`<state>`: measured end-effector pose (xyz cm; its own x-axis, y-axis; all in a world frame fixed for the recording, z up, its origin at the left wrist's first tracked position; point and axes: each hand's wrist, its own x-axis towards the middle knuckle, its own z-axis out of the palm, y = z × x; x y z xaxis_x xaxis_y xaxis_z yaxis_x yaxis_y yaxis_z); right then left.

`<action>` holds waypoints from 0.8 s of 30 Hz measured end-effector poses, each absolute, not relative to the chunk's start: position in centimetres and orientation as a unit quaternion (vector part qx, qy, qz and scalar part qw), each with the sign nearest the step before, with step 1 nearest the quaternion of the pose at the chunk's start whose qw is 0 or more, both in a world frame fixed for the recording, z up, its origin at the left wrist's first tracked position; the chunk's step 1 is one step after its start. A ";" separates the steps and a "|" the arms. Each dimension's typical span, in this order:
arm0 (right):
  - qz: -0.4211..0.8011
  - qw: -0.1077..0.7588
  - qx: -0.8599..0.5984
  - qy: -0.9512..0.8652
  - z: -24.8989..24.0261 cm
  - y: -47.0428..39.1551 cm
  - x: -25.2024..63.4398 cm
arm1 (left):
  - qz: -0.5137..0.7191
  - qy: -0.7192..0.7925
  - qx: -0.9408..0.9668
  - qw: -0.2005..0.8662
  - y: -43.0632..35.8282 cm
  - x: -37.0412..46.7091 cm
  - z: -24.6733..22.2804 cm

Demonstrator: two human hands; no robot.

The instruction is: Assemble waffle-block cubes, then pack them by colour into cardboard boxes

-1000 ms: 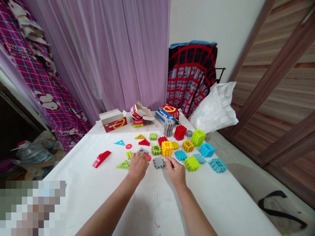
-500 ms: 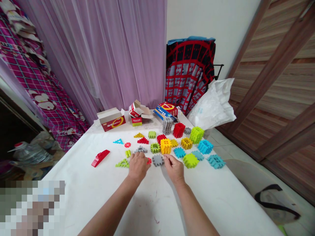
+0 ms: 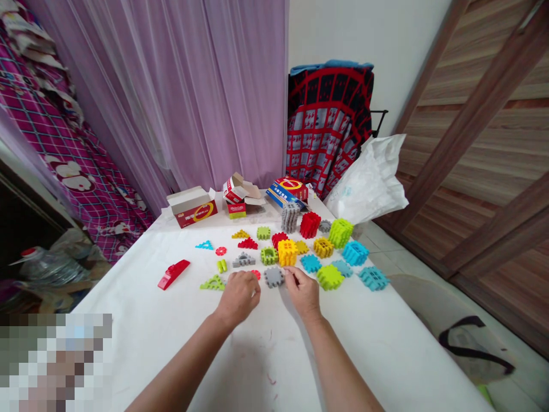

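My left hand is low over the white table with its fingers curled down and together. Whatever its fingertips may hold is hidden under the hand. Close by lie a green triangular lattice piece, a red disc partly covered by the hand, and a grey triangular piece. My right hand has thumb and forefinger pinched, with nothing seen between them. Its fingertips are at the right edge of a grey toothed square; I cannot tell whether they touch it. A yellow toothed stack stands just beyond.
Toothed blocks in several colours, among them a lime piece and a blue stack, spread to the right. A red curved piece lies left. Cardboard boxes line the back, with a white bag at the back right.
My left hand has drawn back slightly toward me, leaving the grey triangular piece in full view. My right hand stays beside the grey toothed square. The view has shifted a little.
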<state>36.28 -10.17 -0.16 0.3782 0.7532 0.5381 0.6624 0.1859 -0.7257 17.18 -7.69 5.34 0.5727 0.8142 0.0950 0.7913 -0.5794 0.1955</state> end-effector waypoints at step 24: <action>0.047 0.531 -0.635 -0.559 -0.2 -10.1 36.1 | 0.060 0.589 0.806 0.003 -5.5 18.8 4.4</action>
<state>36.05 -10.14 -0.20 0.3712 0.7597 0.5339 0.6599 0.1887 -0.7273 18.79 -5.53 4.43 0.2979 0.9500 0.0939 0.9492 -0.3052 0.0760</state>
